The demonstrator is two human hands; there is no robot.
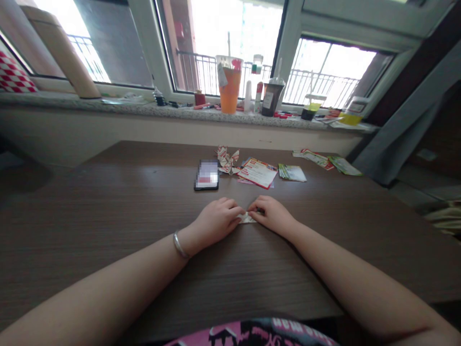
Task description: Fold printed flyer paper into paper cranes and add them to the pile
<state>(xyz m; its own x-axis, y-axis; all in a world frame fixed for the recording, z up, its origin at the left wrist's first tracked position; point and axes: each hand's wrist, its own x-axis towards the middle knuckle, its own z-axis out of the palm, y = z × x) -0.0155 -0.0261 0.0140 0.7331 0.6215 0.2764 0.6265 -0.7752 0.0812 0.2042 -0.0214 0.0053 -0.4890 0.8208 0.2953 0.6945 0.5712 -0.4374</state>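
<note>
A small pale piece of folded paper [248,218] lies on the brown table between my hands. My left hand [220,217] grips its left part, fingers curled, with a silver bangle on the wrist. On the other side my right hand [272,215] pinches the paper between thumb and fingers. Both hands cover much of it, so its full shape is hidden. Just beyond them are a phone [207,175] with a lit, blurred screen and some folded red-and-white paper shapes [228,161].
A stack of printed cards [258,173] and a smaller green-and-white stack [292,172] lie beyond my right hand. More leaflets [345,166] are at the far right. Along the windowsill [144,109] stand an orange drink cup [229,89], a dark drink cup [272,98] and bottles.
</note>
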